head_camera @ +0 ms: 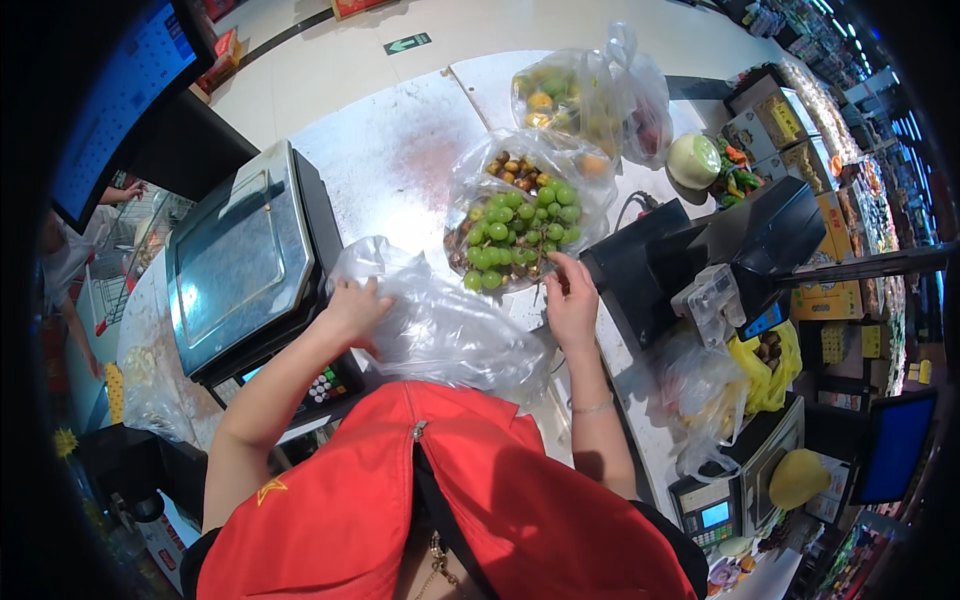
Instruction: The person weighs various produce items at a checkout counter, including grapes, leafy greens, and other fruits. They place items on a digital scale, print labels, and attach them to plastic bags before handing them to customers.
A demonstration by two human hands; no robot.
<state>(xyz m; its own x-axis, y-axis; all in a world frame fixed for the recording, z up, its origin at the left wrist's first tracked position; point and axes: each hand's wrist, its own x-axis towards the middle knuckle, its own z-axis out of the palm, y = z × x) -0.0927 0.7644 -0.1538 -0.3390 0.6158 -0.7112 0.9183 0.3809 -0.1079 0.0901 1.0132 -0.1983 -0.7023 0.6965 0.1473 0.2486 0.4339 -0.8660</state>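
Note:
My left hand (355,313) is on a crumpled clear plastic bag (457,337) between the scale and my body, its fingers on the film. My right hand (574,300) is at the near right edge of a bunch of green grapes (517,225), thumb and index finger beside the stems. Whether they pinch a stem or the film is too small to tell. The grapes lie on an opened clear bag (469,176), and small brown fruits (516,171) show at its far side. To the left stands a weighing scale with a metal platform (240,255).
Bagged yellow-green fruit (544,101) and another knotted bag (649,127) stand on the white counter (390,127). Near them is a pale round melon (694,161). A black device (637,270) blocks the right side. A monitor (127,97) overhangs the left; a person's arm (79,330) shows beyond the counter.

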